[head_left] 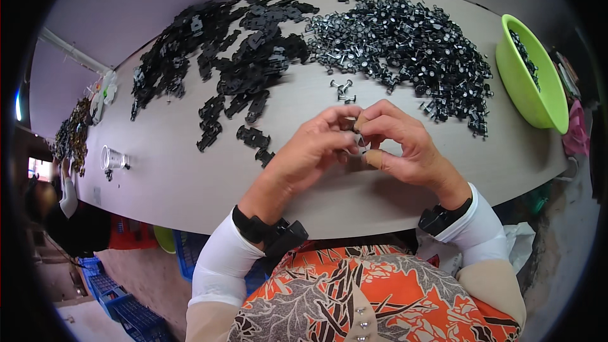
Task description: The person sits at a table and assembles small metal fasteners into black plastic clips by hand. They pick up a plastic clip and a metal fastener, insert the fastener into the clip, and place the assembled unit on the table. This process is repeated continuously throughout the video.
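Note:
My left hand (322,142) and my right hand (405,145) meet fingertip to fingertip above the near middle of the table. Both are closed in a pinch around a small part, mostly hidden by the fingers; a shiny bit shows between them, but its kind cannot be told. Tan coverings wrap the tips of my right thumb and forefinger. Just beyond my hands lie a few loose wheel axles (345,90), thin metal pins with small black wheels. Left of my left hand rest flat black plastic car chassis (253,136), apart from it.
A heap of black chassis (253,57) covers the far left, beside a heap of wheel axles (405,44). A green basin (532,98) stands at the right edge. Toward the left are a clear cup (113,158) and another person's arm (68,197). Blue crates (130,307) sit below.

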Available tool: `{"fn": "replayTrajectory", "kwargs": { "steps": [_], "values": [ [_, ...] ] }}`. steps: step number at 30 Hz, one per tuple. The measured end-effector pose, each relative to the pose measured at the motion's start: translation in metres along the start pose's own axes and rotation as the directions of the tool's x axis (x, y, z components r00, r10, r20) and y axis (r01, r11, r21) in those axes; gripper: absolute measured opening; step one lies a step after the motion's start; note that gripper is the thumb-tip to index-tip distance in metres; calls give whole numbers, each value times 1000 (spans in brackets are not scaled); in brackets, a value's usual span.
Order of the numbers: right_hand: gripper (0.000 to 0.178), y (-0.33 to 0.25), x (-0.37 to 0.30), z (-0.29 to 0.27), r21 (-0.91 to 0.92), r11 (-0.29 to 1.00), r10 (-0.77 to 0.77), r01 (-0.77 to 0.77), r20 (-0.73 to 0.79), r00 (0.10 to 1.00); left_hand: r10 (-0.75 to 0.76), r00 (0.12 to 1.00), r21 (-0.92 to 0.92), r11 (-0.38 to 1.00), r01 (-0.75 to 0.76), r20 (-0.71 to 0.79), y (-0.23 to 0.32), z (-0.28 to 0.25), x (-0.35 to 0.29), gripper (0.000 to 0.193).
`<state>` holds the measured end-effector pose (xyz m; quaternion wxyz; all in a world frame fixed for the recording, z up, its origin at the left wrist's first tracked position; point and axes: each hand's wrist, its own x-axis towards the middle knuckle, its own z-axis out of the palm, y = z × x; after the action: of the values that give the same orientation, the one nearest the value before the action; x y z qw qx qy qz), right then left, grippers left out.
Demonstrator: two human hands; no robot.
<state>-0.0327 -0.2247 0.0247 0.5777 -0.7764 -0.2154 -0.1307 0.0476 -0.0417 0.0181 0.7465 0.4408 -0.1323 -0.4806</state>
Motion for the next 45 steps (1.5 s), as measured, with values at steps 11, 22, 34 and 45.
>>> {"fn": "replayTrajectory", "kwargs": {
  "steps": [11,22,34,45],
  "values": [
    [37,1,2,-11,-344,935,-111,89,-43,993,-94,995,-35,995,93,-41,-4,-11,1,15],
    [36,-3,0,0,-393,903,-145,173,100,984,-104,994,-142,985,98,-41,-12,-9,-6,17],
    [21,-8,-19,20,-417,853,-293,313,115,949,-146,986,-55,988,142,-81,-22,4,-28,17],
    [23,-1,2,-26,-320,929,209,-185,43,977,-36,992,27,999,40,-121,-23,2,-21,19]
  ]
}}
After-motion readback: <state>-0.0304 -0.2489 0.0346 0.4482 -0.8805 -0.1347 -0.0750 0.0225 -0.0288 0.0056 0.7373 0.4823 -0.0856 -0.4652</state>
